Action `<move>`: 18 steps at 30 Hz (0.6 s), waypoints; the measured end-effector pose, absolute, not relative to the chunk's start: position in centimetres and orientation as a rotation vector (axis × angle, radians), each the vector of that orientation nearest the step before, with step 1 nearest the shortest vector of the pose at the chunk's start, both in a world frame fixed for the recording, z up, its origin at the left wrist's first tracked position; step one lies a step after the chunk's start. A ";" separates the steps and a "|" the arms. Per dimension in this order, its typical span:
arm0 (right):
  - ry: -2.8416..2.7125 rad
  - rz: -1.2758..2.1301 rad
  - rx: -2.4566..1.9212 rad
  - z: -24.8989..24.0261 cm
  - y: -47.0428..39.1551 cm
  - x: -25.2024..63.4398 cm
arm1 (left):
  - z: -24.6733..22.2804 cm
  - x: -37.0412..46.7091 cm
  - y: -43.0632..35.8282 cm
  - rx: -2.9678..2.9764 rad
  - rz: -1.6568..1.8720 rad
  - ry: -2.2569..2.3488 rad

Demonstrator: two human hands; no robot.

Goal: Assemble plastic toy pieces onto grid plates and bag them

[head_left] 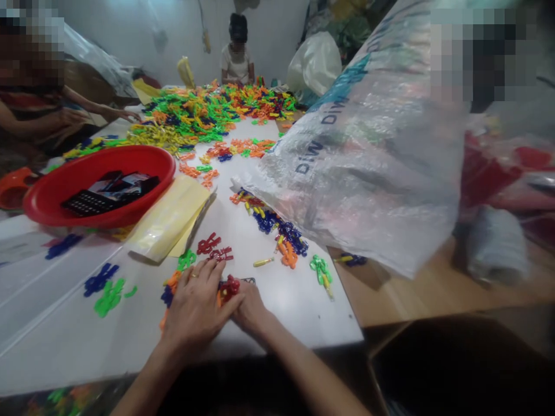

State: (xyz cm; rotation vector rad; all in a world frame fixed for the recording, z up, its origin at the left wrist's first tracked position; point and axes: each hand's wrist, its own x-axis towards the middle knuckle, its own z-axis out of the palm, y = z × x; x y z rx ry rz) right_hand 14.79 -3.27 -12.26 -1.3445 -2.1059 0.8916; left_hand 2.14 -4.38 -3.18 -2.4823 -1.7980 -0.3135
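My left hand (197,297) lies over small orange and red plastic pieces near the table's front edge, its fingers stretched forward and apart. Its thumb reaches toward my right hand (249,306), whose fingers are mostly hidden behind it. Between the hands shows a red piece (232,284), beside a bit of a black perforated card (248,281). Orange and blue pieces lie left of my left hand. Just beyond it are green pieces (187,260) and dark red pieces (214,247). A single yellow piece (263,262) rests to the right.
A red basin (99,221) holding black cards stands left, beside a folded yellow sheet (167,219). A large plastic sack (368,173) leans over the right side. Colourful pieces (195,110) are heaped at the far end. People sit at the left and far end.
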 end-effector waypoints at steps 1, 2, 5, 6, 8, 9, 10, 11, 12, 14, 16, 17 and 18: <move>-2.147 0.844 -1.381 -12.3 -3.3 14.8 | -3.3 2.1 -4.3 -2.479 -0.316 -1.776; -2.189 0.799 -1.403 -12.3 -3.3 14.8 | -3.4 2.2 -4.3 -2.475 -0.321 -1.755; -2.254 0.735 -1.410 -12.5 -3.2 15.0 | -3.7 2.2 -4.3 -2.479 -0.337 -1.685; -2.251 0.758 -1.393 -12.6 -3.0 15.2 | -3.8 2.2 -4.3 -2.479 -0.339 -1.669; -2.220 0.848 -1.353 -12.8 -2.7 15.4 | -4.0 2.1 -4.2 -2.470 -0.341 -1.653; -2.204 0.891 -1.340 -12.8 -2.6 15.6 | -4.1 2.1 -4.2 -2.464 -0.340 -1.649; -2.195 0.912 -1.339 -12.7 -2.5 15.7 | -4.1 2.0 -4.1 -2.456 -0.340 -1.648; -2.195 0.906 -1.353 -12.5 -2.6 15.7 | -4.2 2.0 -4.1 -2.450 -0.339 -1.646; -2.206 0.877 -1.378 -12.3 -2.7 15.8 | -4.3 2.0 -4.1 -2.447 -0.337 -1.645; -2.260 0.803 -1.417 -11.8 -3.1 16.0 | -4.4 2.0 -4.2 -2.445 -0.333 -1.641; -2.318 0.770 -1.444 -11.4 -3.4 16.0 | -4.5 2.2 -4.3 -2.449 -0.344 -1.630; -2.338 0.767 -1.459 -11.3 -3.5 15.9 | -4.5 2.2 -4.2 -2.457 -0.350 -1.622; -2.350 0.763 -1.476 -11.2 -3.5 15.6 | -4.5 2.3 -4.1 -2.460 -0.355 -1.619</move>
